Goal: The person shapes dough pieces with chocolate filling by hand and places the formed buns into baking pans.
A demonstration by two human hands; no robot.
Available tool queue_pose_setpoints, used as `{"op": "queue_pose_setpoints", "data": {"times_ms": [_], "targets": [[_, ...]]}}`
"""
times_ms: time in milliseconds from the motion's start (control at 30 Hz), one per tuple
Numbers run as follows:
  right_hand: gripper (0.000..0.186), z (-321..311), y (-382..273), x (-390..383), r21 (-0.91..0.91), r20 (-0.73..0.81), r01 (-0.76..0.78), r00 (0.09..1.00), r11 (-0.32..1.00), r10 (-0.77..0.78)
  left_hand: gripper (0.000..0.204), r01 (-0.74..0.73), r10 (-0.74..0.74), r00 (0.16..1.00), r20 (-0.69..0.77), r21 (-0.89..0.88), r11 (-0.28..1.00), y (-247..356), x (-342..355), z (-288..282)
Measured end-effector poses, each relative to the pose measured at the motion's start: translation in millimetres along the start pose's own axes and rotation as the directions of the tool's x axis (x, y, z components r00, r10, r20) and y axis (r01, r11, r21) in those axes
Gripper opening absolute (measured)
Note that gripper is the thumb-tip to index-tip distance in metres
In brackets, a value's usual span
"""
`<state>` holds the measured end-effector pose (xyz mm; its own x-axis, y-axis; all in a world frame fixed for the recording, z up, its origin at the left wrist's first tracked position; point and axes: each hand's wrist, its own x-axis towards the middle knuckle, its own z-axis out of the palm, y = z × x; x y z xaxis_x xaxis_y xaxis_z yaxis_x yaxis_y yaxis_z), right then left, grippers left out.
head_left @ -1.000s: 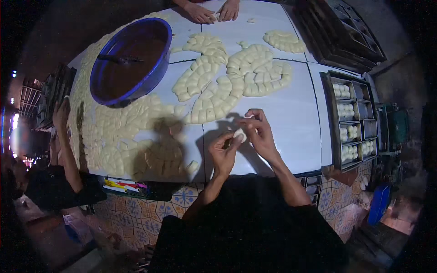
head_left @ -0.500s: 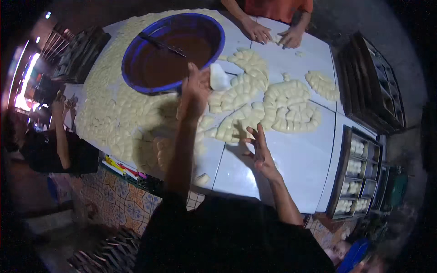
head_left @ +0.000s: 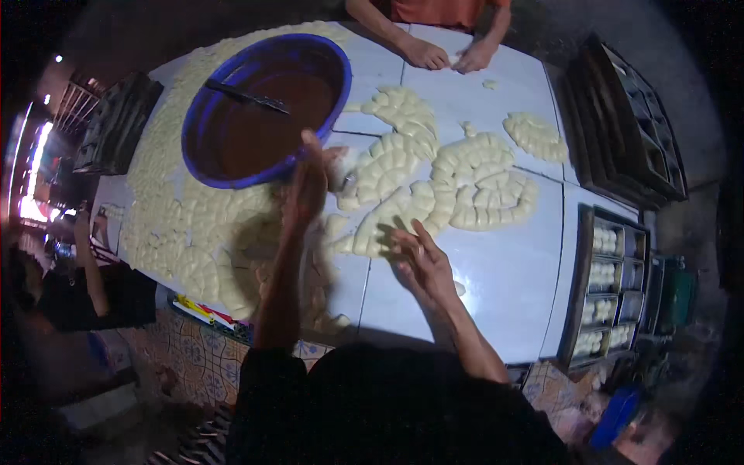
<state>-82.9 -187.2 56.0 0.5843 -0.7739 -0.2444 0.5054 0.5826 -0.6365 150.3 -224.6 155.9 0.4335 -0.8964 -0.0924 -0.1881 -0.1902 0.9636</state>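
the dough pieces (head_left: 480, 182) lie in curved rows on the white table (head_left: 504, 287), just beyond our right hand (head_left: 422, 263), which rests open and flat, holding nothing. we judge them soft, light and a bit tacky, best pinched gently at the edges. our left hand (head_left: 306, 186) is raised by the rim of the blue bowl (head_left: 263, 108) of brown filling; we cannot tell its grip. trays (head_left: 608, 287) stand to the right.

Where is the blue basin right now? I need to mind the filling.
In the head view the blue basin sits upper left on the white table, just beyond the left hand, with rows of dough pieces to its right.
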Motion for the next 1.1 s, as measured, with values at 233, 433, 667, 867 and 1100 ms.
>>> {"op": "queue_pose_setpoints", "data": {"times_ms": [233, 433, 667, 867, 1100], "targets": [[0.022, -16, 4, -22, -0.456, -0.196, 0.093, 0.960, 0.885, -0.201, 0.042, 0.404, -0.309, 0.914, 0.262, -0.645, 0.648, -49, -129, 83], [0.021, 0, -17, -71, -0.881, 0.227, 0.393, 0.840, 0.264, -0.493, 0.028, -0.050, 0.090, 0.960, 0.264, -0.152, 0.987, -65, -164, 88], [0.015, -8, -22, -104, -0.884, 0.200, 0.348, 0.886, 0.313, -0.419, 0.015, 0.020, 0.041, 0.954, 0.296, -0.199, 0.980, -72, -185, 115], [0.042, -31, -9, -132, -0.809, -0.170, 0.124, 0.886, 0.575, -0.431, 0.016, 0.096, -0.049, 0.930, 0.365, -0.112, 0.989, -86, -208, 137], [0.058, -69, -24, -157, -0.585, -0.128, -0.142, 0.988, 0.798, 0.082, 0.052, 0.313, 0.092, 0.788, 0.609, -0.525, 0.791, -76, -212, 142]]}}
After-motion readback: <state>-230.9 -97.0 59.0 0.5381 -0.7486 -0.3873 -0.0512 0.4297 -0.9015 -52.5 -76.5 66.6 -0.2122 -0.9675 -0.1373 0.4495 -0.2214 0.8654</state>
